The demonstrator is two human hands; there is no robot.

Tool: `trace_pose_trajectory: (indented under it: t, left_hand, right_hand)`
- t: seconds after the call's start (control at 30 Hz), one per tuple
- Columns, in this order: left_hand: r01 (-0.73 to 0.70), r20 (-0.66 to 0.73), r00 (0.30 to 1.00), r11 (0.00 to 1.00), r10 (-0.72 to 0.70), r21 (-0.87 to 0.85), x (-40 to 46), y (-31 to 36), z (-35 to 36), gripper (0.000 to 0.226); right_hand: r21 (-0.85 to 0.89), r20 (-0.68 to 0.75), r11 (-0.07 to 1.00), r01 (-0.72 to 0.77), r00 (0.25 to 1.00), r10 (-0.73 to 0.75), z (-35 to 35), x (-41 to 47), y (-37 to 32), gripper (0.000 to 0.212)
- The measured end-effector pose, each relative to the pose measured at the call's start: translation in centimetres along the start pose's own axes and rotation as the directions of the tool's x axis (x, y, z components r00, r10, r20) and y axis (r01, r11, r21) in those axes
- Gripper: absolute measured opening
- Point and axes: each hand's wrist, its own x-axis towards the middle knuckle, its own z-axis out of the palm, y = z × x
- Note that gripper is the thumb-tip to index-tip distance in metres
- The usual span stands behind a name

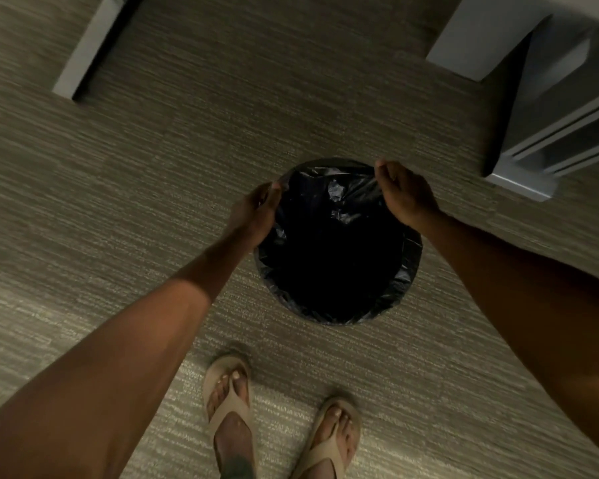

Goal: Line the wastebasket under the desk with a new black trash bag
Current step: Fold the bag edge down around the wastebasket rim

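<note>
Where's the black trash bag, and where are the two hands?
black trash bag (336, 264), head view, dark middle of the bag.
left hand (253, 216), head view, back of the hand.
right hand (407, 195), head view, back of the hand.

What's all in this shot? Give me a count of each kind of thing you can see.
Hands: 2, left hand and right hand, each pinching the bag's edge
Black trash bag: 1
Sandals: 2, left sandal and right sandal
Grey furniture pieces: 2, panel and unit
Total: 7

Office-like room — striped carpet (153, 174), grey desk panels (481, 39).
</note>
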Motion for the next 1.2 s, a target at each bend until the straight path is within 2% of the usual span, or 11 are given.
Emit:
trace_pose_trajectory:
  t: [0.27,0.37,0.43,0.5,0.67,0.77,0.83,0.93,1.07,1.13,1.2]
  left_hand:
    - [0.229,0.133,0.965,0.973,-0.225,-0.013,1.6,1.0,0.1,0.068]
    - [0.139,-0.107,0.984,0.989,-0.145,-0.059,0.6,0.0,0.7,0.058]
    - [0.087,-0.288,0.950,0.988,-0.120,-0.128,-1.6,-1.0,1.4,0.059]
    - [0.073,-0.350,0.924,0.969,-0.154,-0.235,-4.0,-2.1,2.7,0.053]
    - [0.044,-0.256,0.951,0.899,-0.170,-0.435,-7.2,-3.4,5.7,0.042]
    - [0.197,0.010,0.959,0.641,-0.284,-0.742,-6.3,-3.6,5.4,0.061]
    - [0.272,0.107,0.946,0.571,-0.306,-0.774,-6.0,-3.4,4.8,0.071]
    - [0.219,-0.041,0.933,0.656,-0.356,-0.722,-6.5,-2.9,4.5,0.065]
    - [0.163,-0.353,0.804,0.748,-0.479,-0.644,-8.2,-3.2,3.9,0.044]
    - [0.190,-0.342,0.789,0.733,-0.510,-0.653,-9.6,-3.7,4.1,0.035]
    - [0.212,-0.256,0.846,0.736,-0.468,-0.643,-11.0,-3.9,4.8,0.030]
  right_hand:
    - [-0.014,0.150,0.990,-0.139,0.979,0.139,0.3,1.1,-1.1,0.072]
    - [0.138,-0.143,0.982,-0.132,0.978,0.151,0.8,-0.9,-0.5,0.068]
    - [0.249,-0.372,0.949,-0.193,0.886,0.277,1.0,-3.4,0.2,0.065]
    - [0.397,-0.400,0.857,-0.328,0.778,0.484,2.1,-6.2,1.1,0.062]
    - [0.705,-0.033,0.580,-0.408,0.798,0.602,5.4,-11.0,2.7,0.065]
    - [0.869,0.266,0.165,-0.467,0.720,0.641,5.0,-11.0,3.3,0.078]
    - [0.891,0.315,0.080,-0.447,0.735,0.601,4.7,-11.2,3.6,0.078]
    - [0.964,0.127,0.094,-0.250,0.738,0.663,4.9,-11.3,3.5,0.068]
    - [0.832,-0.240,0.458,-0.313,0.541,0.806,4.9,-13.7,3.9,0.054]
    - [0.766,-0.276,0.548,-0.337,0.598,0.753,5.9,-15.8,4.0,0.054]
    - [0.754,-0.241,0.596,-0.277,0.727,0.643,7.0,-17.5,3.7,0.052]
